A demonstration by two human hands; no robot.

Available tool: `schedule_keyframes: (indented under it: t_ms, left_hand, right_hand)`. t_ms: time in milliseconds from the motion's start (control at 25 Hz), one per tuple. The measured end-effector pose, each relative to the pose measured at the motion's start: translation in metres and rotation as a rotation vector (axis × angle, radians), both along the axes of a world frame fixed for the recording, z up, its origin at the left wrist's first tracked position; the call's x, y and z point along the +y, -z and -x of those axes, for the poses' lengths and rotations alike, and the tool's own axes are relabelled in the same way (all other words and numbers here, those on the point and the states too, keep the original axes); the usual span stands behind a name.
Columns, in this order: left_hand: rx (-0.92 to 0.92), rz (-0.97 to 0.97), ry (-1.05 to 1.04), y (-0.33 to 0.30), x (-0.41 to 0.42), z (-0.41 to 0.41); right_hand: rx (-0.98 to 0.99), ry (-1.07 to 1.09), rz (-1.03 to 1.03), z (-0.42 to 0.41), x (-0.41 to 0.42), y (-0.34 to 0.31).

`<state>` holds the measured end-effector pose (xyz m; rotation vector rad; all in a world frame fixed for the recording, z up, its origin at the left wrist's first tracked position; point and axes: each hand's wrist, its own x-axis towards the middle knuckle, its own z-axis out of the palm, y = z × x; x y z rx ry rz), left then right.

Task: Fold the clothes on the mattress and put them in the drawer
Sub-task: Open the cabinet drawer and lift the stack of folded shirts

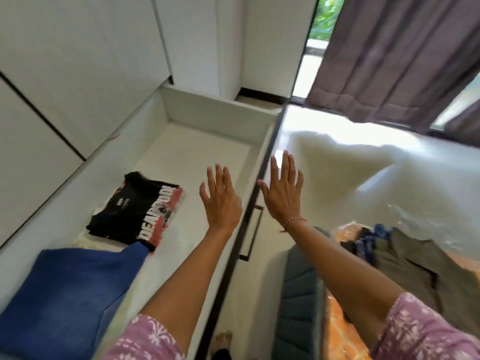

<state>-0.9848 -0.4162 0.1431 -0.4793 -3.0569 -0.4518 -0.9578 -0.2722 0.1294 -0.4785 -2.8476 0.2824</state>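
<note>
Your left hand [220, 198] hovers flat and empty over the open drawer [215, 141]; your right hand [283, 193], fingers spread, holds nothing. Folded black shirt [135, 209] lies inside, left; unfolded clothes [405, 258] near right.

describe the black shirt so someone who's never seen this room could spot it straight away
Find the long white open drawer on the left, below the white cupboard doors. On its floor, left of the open left hand, lies the folded black T-shirt. Unlike the plain blue garment nearer the camera, it carries bold white lettering and red print.
</note>
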Motion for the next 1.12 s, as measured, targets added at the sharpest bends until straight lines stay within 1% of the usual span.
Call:
schedule_keyframes:
  t_ms: [80, 120, 280, 360, 440, 520, 560, 640, 720, 800, 880, 960, 1000, 1040, 1080, 1120]
  left_hand:
    - [0.127, 0.057, 0.133, -0.007, 0.043, -0.038]
    - [0.155, 0.078, 0.187, -0.011, 0.068, -0.059]
    - [0.118, 0.066, 0.382, -0.006, 0.158, -0.141]
    - [0.048, 0.073, 0.458, 0.003, 0.189, -0.169]
    - [0.015, 0.098, 0.504, 0.014, 0.221, -0.197]
    - [-0.092, 0.163, 0.535, 0.024, 0.244, -0.218]
    - [-0.132, 0.165, 0.548, 0.033, 0.253, -0.225]
    - [-0.248, 0.127, 0.540, 0.057, 0.273, -0.237]
    - [-0.419, 0.060, 0.495, 0.082, 0.289, -0.243]
    - [-0.669, -0.041, 0.344, 0.102, 0.308, -0.245]
    - [-0.880, -0.177, 0.078, 0.128, 0.321, -0.238]
    - [-1.074, -0.366, -0.169, 0.159, 0.323, -0.224]
    - [-1.192, -0.472, -0.249, 0.178, 0.320, -0.218]
    - [-1.304, -0.547, -0.279, 0.191, 0.317, -0.213]
    - [-1.377, -0.590, -0.254, 0.197, 0.315, -0.210]
    - [-1.408, -0.623, -0.217, 0.201, 0.314, -0.208]
  right_hand:
    - [-0.009, 0.098, 0.003, -0.056, 0.046, -0.005]
    - [-0.016, 0.155, 0.001, -0.083, 0.071, -0.007]
    - [-0.059, 0.348, -0.052, -0.190, 0.162, -0.005]
    - [-0.130, 0.408, -0.040, -0.231, 0.193, 0.000]
    - [-0.154, 0.481, -0.025, -0.272, 0.227, 0.012]
    - [-0.191, 0.557, -0.012, -0.304, 0.254, 0.019]
    - [-0.223, 0.594, 0.006, -0.319, 0.266, 0.025]
    - [-0.301, 0.650, 0.079, -0.344, 0.289, 0.044]
    - [-0.301, 0.692, 0.140, -0.362, 0.308, 0.064]
    - [-0.304, 0.711, 0.302, -0.374, 0.329, 0.085]
    - [-0.280, 0.736, 0.620, -0.381, 0.357, 0.113]
    - [-0.141, 0.782, 1.111, -0.383, 0.378, 0.129]
    - [-0.082, 0.782, 1.375, -0.384, 0.385, 0.138]
    - [-0.031, 0.784, 1.594, -0.384, 0.389, 0.142]
    - [0.008, 0.792, 1.730, -0.385, 0.390, 0.146]
    - [0.022, 0.801, 1.804, -0.384, 0.387, 0.150]
